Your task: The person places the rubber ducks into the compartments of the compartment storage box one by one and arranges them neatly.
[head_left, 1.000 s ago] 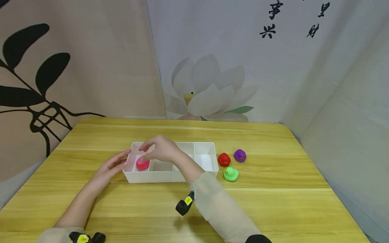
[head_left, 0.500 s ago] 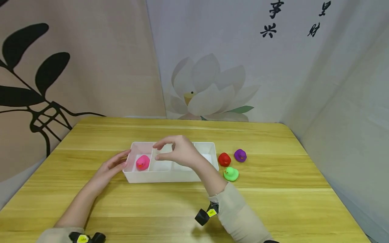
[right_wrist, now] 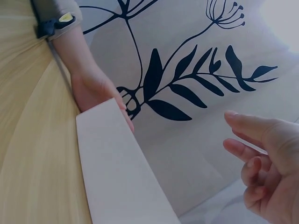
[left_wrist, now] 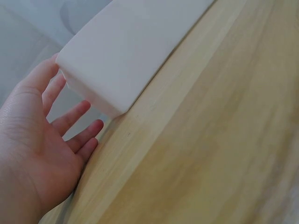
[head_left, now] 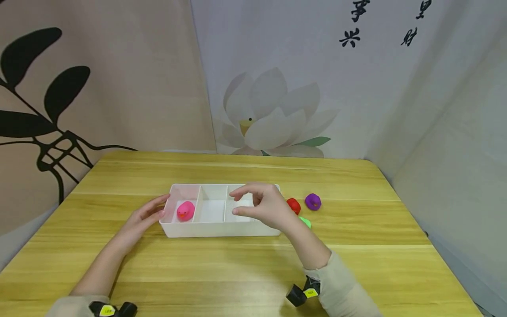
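A white box [head_left: 222, 230] with several compartments stands on the table. In its leftmost compartment lies a pink rubber duck [head_left: 185, 211]. My left hand [head_left: 141, 222] rests against the box's left end, fingers nearly straight; the left wrist view shows the fingertips [left_wrist: 84, 106] at the box's corner. Above the right part of the box hovers my right hand [head_left: 267, 206], thumb and index finger apart with nothing between them. Just right of the box, a red rubber duck [head_left: 294, 205] and a green rubber duck [head_left: 306, 221] are partly hidden behind that hand. A purple rubber duck [head_left: 313, 202] lies farther right.
The wooden table [head_left: 198, 273] reaches back to a fabric backdrop [head_left: 158, 79] printed with plants and characters. Black wrist cameras are strapped over both sleeves [head_left: 348, 286].
My right hand has moved rightward from the pink duck, which stays in the left compartment, and now partly covers the red and green ducks. The left hand has stayed at the box.
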Tool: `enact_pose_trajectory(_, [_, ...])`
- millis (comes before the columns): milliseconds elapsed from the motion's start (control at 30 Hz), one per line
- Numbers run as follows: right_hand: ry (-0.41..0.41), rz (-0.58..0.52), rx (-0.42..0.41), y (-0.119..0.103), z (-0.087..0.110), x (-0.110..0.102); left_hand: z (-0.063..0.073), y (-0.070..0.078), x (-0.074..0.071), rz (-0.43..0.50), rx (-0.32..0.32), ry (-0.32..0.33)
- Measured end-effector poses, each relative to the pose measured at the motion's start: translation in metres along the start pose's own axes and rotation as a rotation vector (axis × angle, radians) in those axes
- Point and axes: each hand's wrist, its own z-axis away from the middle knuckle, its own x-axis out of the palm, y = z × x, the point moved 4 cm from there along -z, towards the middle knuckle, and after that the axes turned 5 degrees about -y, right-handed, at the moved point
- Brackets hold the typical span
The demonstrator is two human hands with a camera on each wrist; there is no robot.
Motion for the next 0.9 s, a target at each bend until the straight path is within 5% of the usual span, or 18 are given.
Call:
enact_pose_trajectory(667, [0.193,0.052,0.118,0.046,0.074,-0.053,-0.001,-0.002,-0.002,0.006,-0.013,0.009])
enact_pose_trajectory(900, [0.224,0.076,0.234,0.071,0.093,-0.065,0.0,-0.001,-0.001,-0.002,-0.021,0.005])
